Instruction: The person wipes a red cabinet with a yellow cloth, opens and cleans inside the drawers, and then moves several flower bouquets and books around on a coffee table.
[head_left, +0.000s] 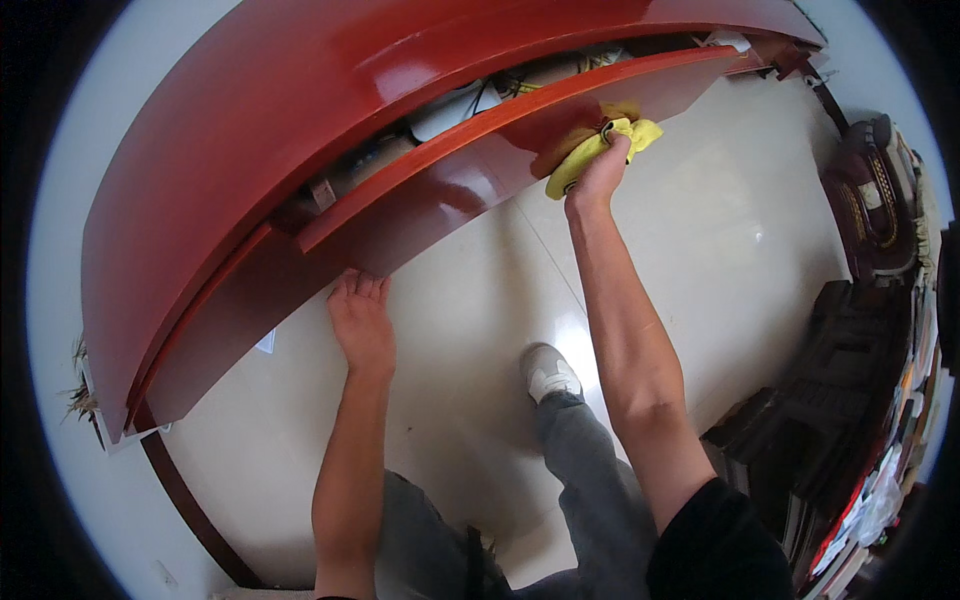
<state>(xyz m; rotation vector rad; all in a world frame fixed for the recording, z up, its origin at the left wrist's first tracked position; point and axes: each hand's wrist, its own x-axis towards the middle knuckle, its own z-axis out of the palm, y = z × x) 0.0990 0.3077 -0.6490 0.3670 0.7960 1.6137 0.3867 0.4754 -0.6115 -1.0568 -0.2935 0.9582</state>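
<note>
A yellow cloth (581, 166) is bunched in my right hand (602, 171), pressed against the glossy face of a pulled-out red wooden drawer front (442, 191). The face mirrors the cloth and part of my hand. My left hand (363, 319) is at the lower edge of the same front, farther left, with its fingertips at or under that edge. Whether it grips the edge is hard to see. Above the drawer runs the curved red top (300, 90) of the cabinet. Loose cables (517, 84) and a white object (454, 111) lie inside the open drawer.
A second red front (225, 330) adjoins on the left. Pale floor tiles (465, 322) lie below, with my shoe (551, 371) on them. Dark carved wooden furniture (832, 360) lines the right side, with a plastic bag (881, 495) and other items on it. Dried plant tips (81, 390) show at far left.
</note>
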